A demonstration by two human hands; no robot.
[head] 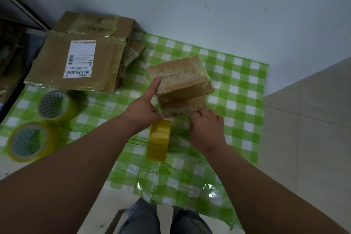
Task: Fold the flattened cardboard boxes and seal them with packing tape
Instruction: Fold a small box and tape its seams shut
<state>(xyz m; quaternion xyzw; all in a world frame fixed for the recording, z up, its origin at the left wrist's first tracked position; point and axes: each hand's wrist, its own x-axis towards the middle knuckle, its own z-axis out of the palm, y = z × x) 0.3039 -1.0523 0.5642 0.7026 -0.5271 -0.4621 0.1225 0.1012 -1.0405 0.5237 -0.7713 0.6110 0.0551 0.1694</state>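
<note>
Flanking the box (178, 76): flattened cartons (76, 59), two tape rolls (55, 105).

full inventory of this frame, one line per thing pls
small box: 1, brown, taped, mid-cloth
flattened boxes: a pile, brown, far left; top one has a white label
tape roll on edge: 1, yellow, between the hands
spare tape rolls: 2, yellow-clear, lying at left
checked cloth: 1, green and white, on the floor
left hand: holds the box's left edge
right hand: fingers curled at the tape by the box's near side
</note>
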